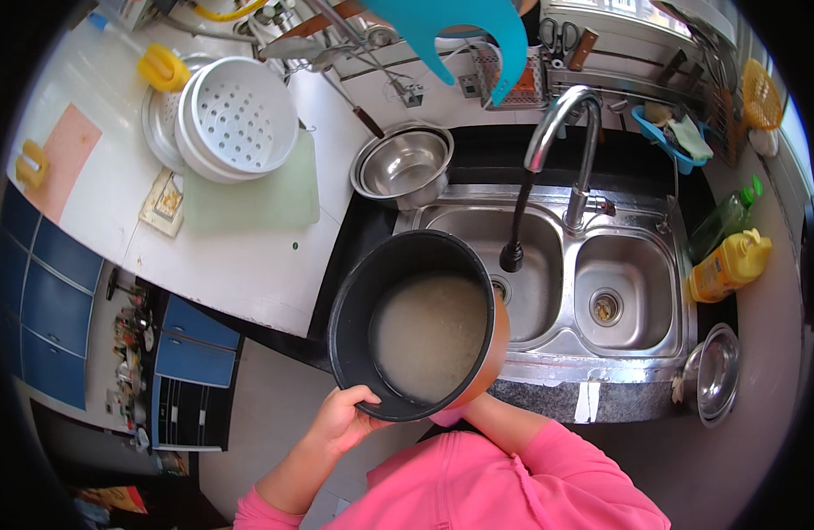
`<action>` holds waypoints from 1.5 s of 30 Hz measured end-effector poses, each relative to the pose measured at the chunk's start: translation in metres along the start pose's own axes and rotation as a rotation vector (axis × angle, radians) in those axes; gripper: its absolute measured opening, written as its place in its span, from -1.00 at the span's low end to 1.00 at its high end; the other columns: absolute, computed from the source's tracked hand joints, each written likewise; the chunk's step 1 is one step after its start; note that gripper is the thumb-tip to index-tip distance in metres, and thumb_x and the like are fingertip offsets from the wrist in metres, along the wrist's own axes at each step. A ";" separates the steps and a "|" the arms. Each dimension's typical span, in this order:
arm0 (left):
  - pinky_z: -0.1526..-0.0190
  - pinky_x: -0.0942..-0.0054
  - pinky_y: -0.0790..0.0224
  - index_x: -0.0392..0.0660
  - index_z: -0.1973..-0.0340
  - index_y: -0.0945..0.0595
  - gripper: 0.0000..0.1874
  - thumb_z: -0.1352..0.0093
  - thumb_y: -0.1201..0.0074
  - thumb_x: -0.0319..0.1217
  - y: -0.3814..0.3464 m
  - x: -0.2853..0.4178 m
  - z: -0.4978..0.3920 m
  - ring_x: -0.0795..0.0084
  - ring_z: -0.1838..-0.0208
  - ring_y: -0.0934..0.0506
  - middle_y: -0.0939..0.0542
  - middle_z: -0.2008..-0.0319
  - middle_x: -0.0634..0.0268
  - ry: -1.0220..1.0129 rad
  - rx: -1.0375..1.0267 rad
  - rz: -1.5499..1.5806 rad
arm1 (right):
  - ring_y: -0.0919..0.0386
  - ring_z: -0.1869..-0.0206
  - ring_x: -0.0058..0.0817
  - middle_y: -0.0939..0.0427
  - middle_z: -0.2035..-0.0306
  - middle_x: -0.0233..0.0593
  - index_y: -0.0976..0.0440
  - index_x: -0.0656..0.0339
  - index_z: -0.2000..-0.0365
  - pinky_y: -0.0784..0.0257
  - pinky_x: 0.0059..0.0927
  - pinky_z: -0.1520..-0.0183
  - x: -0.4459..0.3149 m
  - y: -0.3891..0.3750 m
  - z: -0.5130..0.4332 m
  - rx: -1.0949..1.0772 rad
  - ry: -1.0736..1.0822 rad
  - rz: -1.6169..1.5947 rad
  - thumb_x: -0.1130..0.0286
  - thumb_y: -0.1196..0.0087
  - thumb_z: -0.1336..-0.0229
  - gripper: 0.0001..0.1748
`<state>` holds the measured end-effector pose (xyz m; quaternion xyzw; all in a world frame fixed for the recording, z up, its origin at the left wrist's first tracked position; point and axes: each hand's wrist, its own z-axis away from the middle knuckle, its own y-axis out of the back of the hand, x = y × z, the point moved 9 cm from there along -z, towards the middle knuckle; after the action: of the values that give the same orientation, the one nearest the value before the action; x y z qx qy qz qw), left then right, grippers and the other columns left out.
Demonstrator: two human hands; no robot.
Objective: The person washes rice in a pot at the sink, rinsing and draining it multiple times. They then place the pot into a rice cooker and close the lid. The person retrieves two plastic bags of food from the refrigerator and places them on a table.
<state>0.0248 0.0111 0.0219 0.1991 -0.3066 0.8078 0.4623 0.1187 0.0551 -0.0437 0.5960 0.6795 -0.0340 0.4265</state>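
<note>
A deep cooking pot (354, 298), black inside and copper-coloured outside, is tilted in front of me beside the left sink basin. Cloudy, pale liquid (433, 338) lies in it; whether grains are under the surface I cannot tell. My left hand (354, 414) grips the near rim, thumb over the edge. The right forearm reaches under the pot, and the right hand is hidden behind its wall. A double stainless-steel sink (533, 311) is to the right, with a chrome faucet (566, 109) whose black flexible hose (517, 218) hangs over the left basin.
Stacked metal bowls (407, 165) stand behind the pot. White perforated steamer pots (241, 116) rest on the left counter by a green cutting board (281, 192). A yellow detergent bottle (725, 268) and green bottle (718, 222) stand right of the sink; steel bowls (715, 374) are at the right edge.
</note>
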 end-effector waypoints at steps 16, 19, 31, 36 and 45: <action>0.26 0.11 -0.54 -0.35 0.07 -0.47 -0.61 -0.16 0.14 -0.60 0.101 0.058 0.032 0.16 0.27 -0.61 -0.57 0.20 0.07 -0.269 0.152 -0.043 | -0.12 -0.38 -0.22 -0.30 -0.22 -0.21 -0.41 -0.12 -0.06 0.17 0.18 -0.41 0.045 0.055 0.024 -0.680 -0.069 0.514 0.34 -0.13 0.02 -0.47; 0.28 0.13 -0.55 -0.34 0.07 -0.47 -0.62 -0.17 0.14 -0.60 0.107 0.067 0.041 0.20 0.28 -0.61 -0.57 0.23 0.09 -0.294 0.161 -0.032 | -0.28 -0.27 -0.14 -0.34 -0.21 -0.22 -0.32 -0.06 -0.17 -0.07 0.05 -0.35 0.049 0.051 0.023 -0.709 -0.152 0.418 0.38 -0.11 -0.05 -0.40; 0.38 0.24 -0.59 -0.31 0.05 -0.47 -0.63 -0.19 0.12 -0.61 0.093 -0.007 -0.015 0.37 0.31 -0.59 -0.56 0.29 0.19 -0.131 0.016 -0.086 | -0.42 0.61 -0.63 -0.39 0.58 -0.36 -0.30 0.30 0.43 -0.34 -0.55 0.53 0.035 0.099 -0.020 -0.217 -1.025 -0.378 0.13 0.08 -0.34 -0.60; 0.22 0.45 -0.43 -0.32 0.03 -0.47 -0.57 -0.14 0.10 -0.66 0.104 -0.017 -0.028 0.45 0.26 -0.53 -0.54 0.27 0.26 -0.172 -0.057 -0.129 | -0.37 0.64 -0.72 -0.38 0.62 -0.44 -0.35 0.32 0.30 -0.27 -0.58 0.57 0.008 0.094 -0.001 -0.249 -1.040 -0.422 0.26 0.09 -0.34 -0.73; 0.28 0.27 -0.60 -0.25 -0.19 -0.25 -0.40 -0.17 0.13 -0.62 0.092 0.030 -0.067 0.29 0.12 -0.57 -0.49 0.06 0.10 -0.133 -0.127 -0.209 | -0.39 0.69 -0.60 -0.38 0.69 -0.35 -0.29 0.31 0.42 -0.31 -0.51 0.60 0.061 0.093 -0.028 -0.084 -1.019 -0.380 0.26 0.09 -0.31 -0.71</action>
<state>-0.0725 0.0398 -0.0380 0.2533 -0.3647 0.7194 0.5341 0.1861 0.1447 -0.0212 0.3534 0.4831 -0.3681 0.7115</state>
